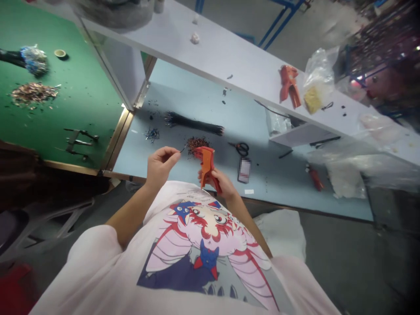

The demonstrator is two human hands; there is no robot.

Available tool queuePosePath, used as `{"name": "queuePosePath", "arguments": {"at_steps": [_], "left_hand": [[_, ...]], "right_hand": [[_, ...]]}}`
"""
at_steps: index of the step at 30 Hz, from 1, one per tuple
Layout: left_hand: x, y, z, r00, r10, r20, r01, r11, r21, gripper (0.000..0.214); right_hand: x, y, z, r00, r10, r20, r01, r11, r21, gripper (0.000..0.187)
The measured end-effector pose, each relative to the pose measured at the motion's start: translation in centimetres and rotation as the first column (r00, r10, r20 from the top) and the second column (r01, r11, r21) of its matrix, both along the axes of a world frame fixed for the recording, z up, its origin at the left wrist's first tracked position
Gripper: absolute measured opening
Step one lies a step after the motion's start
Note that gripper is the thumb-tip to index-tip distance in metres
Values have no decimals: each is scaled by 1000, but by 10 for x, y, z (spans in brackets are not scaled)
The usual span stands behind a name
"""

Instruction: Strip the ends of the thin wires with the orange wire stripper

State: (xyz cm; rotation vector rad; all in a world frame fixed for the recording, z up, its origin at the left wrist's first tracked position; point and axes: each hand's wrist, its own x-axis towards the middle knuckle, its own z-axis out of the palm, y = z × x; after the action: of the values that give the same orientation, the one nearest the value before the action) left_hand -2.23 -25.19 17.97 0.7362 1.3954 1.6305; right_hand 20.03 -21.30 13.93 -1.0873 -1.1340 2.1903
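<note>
Between thumb and fingertips, my left hand (162, 164) pinches a thin dark wire (183, 150) whose short end points at the tool. My right hand (225, 183) is wrapped round the handles of an orange-red wire stripper (207, 162), held upright with its head toward the wire. The wire and the stripper's head appear apart. Just beyond them lies a heap of small copper-and-dark scraps (197, 142) on the blue table. Behind the heap stretches a bundle of black wires (195, 124). A smaller pile of blue and silvery bits (152, 134) lies to its left.
Scissors (242, 149) and a phone (244, 169) lie right of my hands. A white shelf (243, 57) crosses behind, bearing another orange wire stripper (289, 85) and a plastic bag (320, 70). On the left, a green table (78, 92) holds a copper-coloured pile (33, 94) and a wire bundle (33, 60).
</note>
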Motion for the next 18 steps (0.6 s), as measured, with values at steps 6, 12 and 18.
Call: {"name": "queuePosePath", "arguments": {"at_steps": [6, 12, 18], "left_hand": [[17, 3, 16, 953, -1, -303, 89, 957, 277, 4], [26, 8, 18, 969, -15, -249, 93, 948, 304, 3], [23, 8, 19, 947, -65, -316, 169, 934, 315, 5]], "right_hand": [[-5, -23, 57, 939, -49, -339, -10, 985, -170, 49], [3, -26, 65, 913, 7, -408, -87, 980, -179, 49], [2, -26, 67, 900, 70, -430, -155, 974, -166, 48]]}}
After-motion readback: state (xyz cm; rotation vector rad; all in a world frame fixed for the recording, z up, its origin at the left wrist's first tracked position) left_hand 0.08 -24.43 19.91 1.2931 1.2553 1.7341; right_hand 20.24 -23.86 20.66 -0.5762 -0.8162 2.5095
